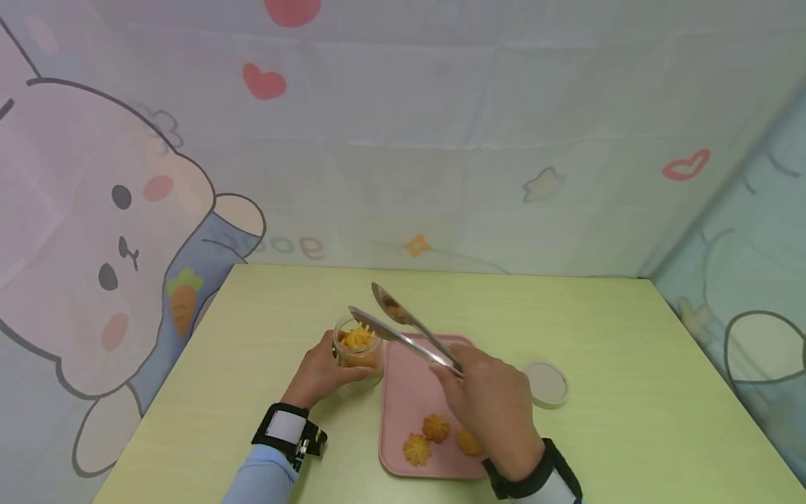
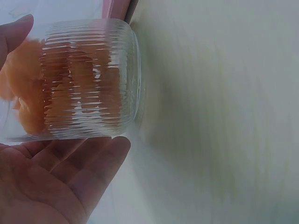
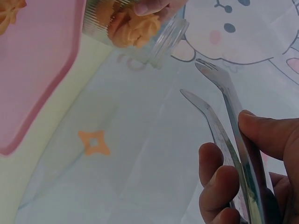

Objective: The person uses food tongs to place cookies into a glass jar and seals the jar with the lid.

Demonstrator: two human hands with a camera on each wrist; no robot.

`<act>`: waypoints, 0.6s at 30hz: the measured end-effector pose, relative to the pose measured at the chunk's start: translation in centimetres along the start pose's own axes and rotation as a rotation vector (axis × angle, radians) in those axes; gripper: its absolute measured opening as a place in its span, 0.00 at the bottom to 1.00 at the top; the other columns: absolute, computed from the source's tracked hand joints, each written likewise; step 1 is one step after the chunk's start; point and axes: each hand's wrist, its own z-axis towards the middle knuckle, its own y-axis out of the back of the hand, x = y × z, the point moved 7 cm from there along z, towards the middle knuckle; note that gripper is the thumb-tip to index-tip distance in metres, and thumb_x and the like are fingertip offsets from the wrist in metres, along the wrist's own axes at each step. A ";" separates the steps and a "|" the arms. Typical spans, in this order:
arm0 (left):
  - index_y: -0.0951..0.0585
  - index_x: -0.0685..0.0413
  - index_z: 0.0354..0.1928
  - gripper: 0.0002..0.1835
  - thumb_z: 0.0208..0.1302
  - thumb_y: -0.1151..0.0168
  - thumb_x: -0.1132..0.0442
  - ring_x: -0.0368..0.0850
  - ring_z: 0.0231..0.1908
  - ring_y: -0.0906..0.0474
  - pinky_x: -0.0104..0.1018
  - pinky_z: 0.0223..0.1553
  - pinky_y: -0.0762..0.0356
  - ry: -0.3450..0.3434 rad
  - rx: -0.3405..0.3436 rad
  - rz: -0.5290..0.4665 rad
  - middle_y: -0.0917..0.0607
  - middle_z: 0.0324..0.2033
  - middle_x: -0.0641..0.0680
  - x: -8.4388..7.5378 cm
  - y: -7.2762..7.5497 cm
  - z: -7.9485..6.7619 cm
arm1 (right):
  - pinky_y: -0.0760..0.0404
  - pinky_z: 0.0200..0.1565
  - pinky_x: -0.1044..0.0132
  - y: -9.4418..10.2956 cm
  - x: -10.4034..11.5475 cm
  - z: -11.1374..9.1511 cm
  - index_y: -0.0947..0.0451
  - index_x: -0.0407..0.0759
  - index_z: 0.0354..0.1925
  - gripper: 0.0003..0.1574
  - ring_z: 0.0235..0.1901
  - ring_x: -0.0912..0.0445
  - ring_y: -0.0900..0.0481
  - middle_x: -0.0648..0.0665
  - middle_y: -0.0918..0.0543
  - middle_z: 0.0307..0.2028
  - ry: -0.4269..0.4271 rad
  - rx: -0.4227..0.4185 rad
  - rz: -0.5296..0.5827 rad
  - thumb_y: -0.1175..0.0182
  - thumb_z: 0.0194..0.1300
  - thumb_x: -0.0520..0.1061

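Observation:
My left hand point(image 1: 322, 374) grips a ribbed glass jar point(image 2: 88, 79) that stands on the table left of the pink tray. Golden swirl cookies point(image 1: 359, 339) fill the jar up to its open mouth. Metal tongs point(image 1: 415, 336) are in my right hand point(image 1: 494, 402), held above the tray; their two arms are spread, with nothing between the tips. In the right wrist view the tong tips point(image 3: 210, 70) stand apart from the jar, beyond its mouth. Several cookies point(image 1: 436, 428) lie at the near end of the tray point(image 1: 409, 381), one partly hidden by my right hand.
A round whitish lid point(image 1: 546, 384) lies on the pale yellow table point(image 1: 636, 392), right of the tray. Behind the table hangs a printed cloth point(image 1: 441, 189) with a rabbit and hearts. Another printed cloth point(image 1: 755, 231) hangs along the right side.

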 end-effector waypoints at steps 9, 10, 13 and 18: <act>0.36 0.57 0.64 0.55 0.35 0.24 0.37 0.51 0.50 0.27 0.48 0.46 0.27 0.005 -0.004 0.000 0.23 0.55 0.59 0.4 -0.1 0.3 | 0.46 0.10 0.71 0.3 -0.1 -0.2 0.17 0.43 0.37 0.21 0.09 0.62 0.39 0.51 0.21 0.17 -0.011 -0.011 0.013 0.29 0.51 0.56; 0.36 0.57 0.64 0.55 0.35 0.24 0.37 0.51 0.50 0.27 0.48 0.45 0.27 0.004 -0.006 0.003 0.23 0.54 0.59 0.5 -0.2 0.3 | 0.46 0.10 0.71 0.3 -0.1 -0.2 0.17 0.43 0.37 0.21 0.10 0.62 0.39 0.50 0.21 0.18 -0.011 -0.011 0.014 0.29 0.51 0.56; 0.36 0.58 0.64 0.55 0.35 0.24 0.37 0.52 0.50 0.27 0.49 0.45 0.27 -0.002 -0.010 0.006 0.23 0.55 0.60 0.5 -0.1 0.3 | 0.46 0.10 0.70 0.3 -0.4 -0.2 0.18 0.43 0.35 0.20 0.10 0.62 0.39 0.51 0.22 0.17 -0.024 0.000 0.015 0.29 0.51 0.56; 0.37 0.57 0.64 0.56 0.35 0.25 0.36 0.52 0.52 0.27 0.50 0.46 0.27 0.000 -0.008 0.015 0.24 0.56 0.59 0.5 -0.2 0.4 | 0.44 0.11 0.70 0.3 -0.7 -0.4 0.18 0.44 0.33 0.20 0.10 0.62 0.38 0.51 0.21 0.18 -0.047 0.010 0.015 0.29 0.51 0.56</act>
